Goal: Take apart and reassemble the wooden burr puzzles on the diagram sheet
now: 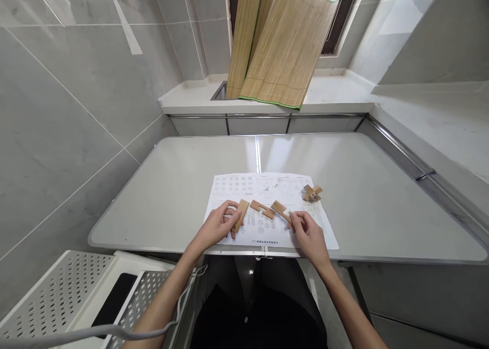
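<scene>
My left hand (223, 220) is closed on a flat wooden puzzle piece (241, 212), its thumb and fingers along the lower part. Between my hands a second notched wooden piece (262, 209) lies on the printed paper sheet (229, 186). My right hand (306, 231) pinches the lower right end of a third notched wooden piece (280, 209). An assembled cross-shaped wooden puzzle (312, 193) with dark markings sits at the sheet's right edge, apart from both hands.
The sheet lies on a pale folding table (168, 186) with a central seam. Behind it, a bamboo mat (282, 43) hangs over a white counter (332, 91). At lower left stand a white perforated basket (72, 277), a dark phone-like slab (114, 298) and a grey cable (153, 332).
</scene>
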A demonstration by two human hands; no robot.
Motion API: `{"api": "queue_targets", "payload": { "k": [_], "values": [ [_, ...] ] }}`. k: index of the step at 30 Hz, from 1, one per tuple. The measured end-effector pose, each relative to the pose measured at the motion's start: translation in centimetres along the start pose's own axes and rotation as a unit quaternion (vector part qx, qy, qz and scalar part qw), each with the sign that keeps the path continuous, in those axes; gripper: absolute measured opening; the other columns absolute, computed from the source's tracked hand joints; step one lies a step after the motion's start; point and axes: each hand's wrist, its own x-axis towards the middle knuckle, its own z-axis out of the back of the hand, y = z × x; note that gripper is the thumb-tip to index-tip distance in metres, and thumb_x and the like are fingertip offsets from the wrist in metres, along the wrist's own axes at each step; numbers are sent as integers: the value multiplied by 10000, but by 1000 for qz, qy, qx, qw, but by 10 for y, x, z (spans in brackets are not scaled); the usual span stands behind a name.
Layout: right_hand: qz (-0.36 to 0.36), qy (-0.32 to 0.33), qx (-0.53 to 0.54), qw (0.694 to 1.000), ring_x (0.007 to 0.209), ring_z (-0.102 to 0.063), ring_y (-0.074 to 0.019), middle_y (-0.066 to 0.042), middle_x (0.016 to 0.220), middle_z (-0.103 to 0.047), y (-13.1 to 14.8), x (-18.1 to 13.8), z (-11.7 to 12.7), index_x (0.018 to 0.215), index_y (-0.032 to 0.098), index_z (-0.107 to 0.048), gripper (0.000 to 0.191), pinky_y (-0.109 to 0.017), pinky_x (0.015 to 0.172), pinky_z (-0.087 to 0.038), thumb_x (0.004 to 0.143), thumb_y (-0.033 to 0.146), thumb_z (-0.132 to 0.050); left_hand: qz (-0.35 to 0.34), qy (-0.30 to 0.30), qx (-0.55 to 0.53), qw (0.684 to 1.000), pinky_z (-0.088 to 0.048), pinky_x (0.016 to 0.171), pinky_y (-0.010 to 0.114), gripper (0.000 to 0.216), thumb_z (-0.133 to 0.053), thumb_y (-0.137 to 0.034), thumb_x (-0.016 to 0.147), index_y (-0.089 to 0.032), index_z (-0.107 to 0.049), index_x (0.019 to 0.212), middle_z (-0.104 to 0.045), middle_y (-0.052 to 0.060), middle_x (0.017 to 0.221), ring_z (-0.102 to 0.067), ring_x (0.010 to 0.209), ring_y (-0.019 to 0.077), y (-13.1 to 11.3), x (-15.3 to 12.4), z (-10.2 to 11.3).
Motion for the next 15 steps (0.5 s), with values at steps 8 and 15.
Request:
{"api": "queue_targets", "payload": {
  "k": [8,15],
  "values": [
    [105,-68,-130,984,767,-612,-243,-82,887,-731,-5,36,-21,929,216,-678,474,-355,725,-440,1038,621,-458,-117,59,330,935,-410,671,298,341,-479,-480,1055,-242,-691,934,-748,23,928,-666,790,211,6,21,-17],
    [144,-62,-162,974,865,-619,-263,-83,908,-732,-19,41,-32,921,219,-685,401,-396,811,-454,1062,529,-474,-126,126,355,918,-403,685,292,307,-600,-521,998,-252,-727,921,-760,16,945,-670,805,205,9,38,-8]
  ]
}}
